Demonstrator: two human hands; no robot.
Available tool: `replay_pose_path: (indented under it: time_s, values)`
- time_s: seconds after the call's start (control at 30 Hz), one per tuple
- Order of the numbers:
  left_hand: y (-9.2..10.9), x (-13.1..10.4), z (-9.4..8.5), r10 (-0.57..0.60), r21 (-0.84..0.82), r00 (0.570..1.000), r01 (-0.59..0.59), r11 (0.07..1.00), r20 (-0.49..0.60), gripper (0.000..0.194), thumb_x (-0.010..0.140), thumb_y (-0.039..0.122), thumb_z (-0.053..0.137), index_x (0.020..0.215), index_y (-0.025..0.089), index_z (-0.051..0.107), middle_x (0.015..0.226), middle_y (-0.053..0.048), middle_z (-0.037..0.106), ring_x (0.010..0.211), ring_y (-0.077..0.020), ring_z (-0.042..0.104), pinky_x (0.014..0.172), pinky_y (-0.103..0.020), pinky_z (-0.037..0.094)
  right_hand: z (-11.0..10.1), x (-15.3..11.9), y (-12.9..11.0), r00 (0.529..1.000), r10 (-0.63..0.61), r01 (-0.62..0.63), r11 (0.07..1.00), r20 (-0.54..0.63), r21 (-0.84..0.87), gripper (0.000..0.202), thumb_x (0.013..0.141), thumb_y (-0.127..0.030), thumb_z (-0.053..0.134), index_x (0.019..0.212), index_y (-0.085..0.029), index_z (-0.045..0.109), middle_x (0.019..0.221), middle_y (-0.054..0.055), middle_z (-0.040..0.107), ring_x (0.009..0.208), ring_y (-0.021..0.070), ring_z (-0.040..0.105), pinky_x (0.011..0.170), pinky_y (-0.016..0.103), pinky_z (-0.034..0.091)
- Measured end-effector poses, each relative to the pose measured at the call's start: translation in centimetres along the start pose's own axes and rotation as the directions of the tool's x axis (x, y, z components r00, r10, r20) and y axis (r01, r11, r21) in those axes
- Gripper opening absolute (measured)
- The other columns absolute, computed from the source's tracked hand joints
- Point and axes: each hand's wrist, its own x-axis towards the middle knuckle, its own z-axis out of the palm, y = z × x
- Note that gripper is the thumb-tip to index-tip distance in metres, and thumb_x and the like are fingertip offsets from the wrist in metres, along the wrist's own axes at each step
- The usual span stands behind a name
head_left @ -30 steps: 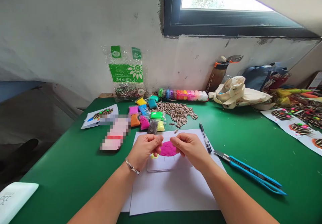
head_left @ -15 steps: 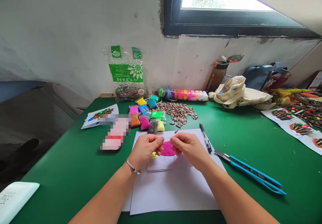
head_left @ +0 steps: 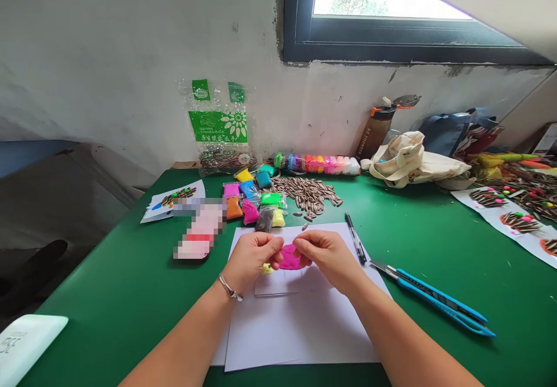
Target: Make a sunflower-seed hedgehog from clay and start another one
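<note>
A flat piece of magenta clay (head_left: 290,257) lies on a small white paper (head_left: 278,286) with pencil lines, on top of larger white sheets (head_left: 300,335). My left hand (head_left: 257,255) is at the clay's left edge, thumb and forefinger pinched together. Opposite it, my right hand (head_left: 321,252) is closed in a similar pinch at the right edge. What either pinch holds, if anything, is too small to make out. Beside my left fingers is a bit of yellow clay (head_left: 267,268), partly hidden.
Clay packets (head_left: 250,212) and sunflower seeds (head_left: 311,192) lie behind the paper. To the right are a pen (head_left: 355,238) and a blue cutter (head_left: 439,297) with its blade out. A pixelated pink object (head_left: 200,231) is on the left, a bottle (head_left: 375,129) at the back.
My right hand has shifted very slightly left, closer to my left hand. My left hand has hardly moved.
</note>
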Motion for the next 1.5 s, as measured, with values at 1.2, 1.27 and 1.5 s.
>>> replay_pose_path:
  time_s: [1.2,1.27,1.5]
  values:
    - [-1.5,1.4,-0.6,0.043,-0.062,0.991,-0.051,0.997,-0.128,0.020,0.066,0.030,0.072,0.067,0.011,0.065,0.061,-0.003,0.066,0.050,-0.0107,0.059,0.051,-0.021,0.047,-0.1,-2.7,5.1,0.928,-0.358,0.294,0.544,0.099,-0.786,0.022,0.082,-0.010,0.048,0.088,-0.020,0.066,0.080,0.004,0.061,0.077,0.0172,0.055,0.066,0.027,0.044]
    - [-1.5,1.5,-0.6,0.038,-0.064,0.991,-0.046,0.997,-0.130,0.018,0.066,0.028,0.071,0.067,0.011,0.065,0.061,-0.003,0.066,0.050,-0.0104,0.059,0.050,-0.020,0.047,-0.1,-2.6,5.3,0.927,-0.362,0.297,0.537,0.103,-0.789,0.021,0.082,-0.010,0.048,0.088,-0.019,0.066,0.080,0.004,0.061,0.077,0.0174,0.055,0.066,0.027,0.044]
    - [-1.7,1.6,-0.6,0.030,-0.065,0.991,-0.039,0.997,-0.134,0.014,0.068,0.025,0.069,0.067,0.011,0.065,0.060,-0.003,0.066,0.050,-0.0099,0.059,0.048,-0.019,0.046,-0.1,-2.8,5.3,0.921,-0.369,0.319,0.529,0.125,-0.787,0.023,0.081,-0.010,0.048,0.089,-0.020,0.067,0.084,0.004,0.061,0.079,0.0174,0.055,0.068,0.027,0.044]
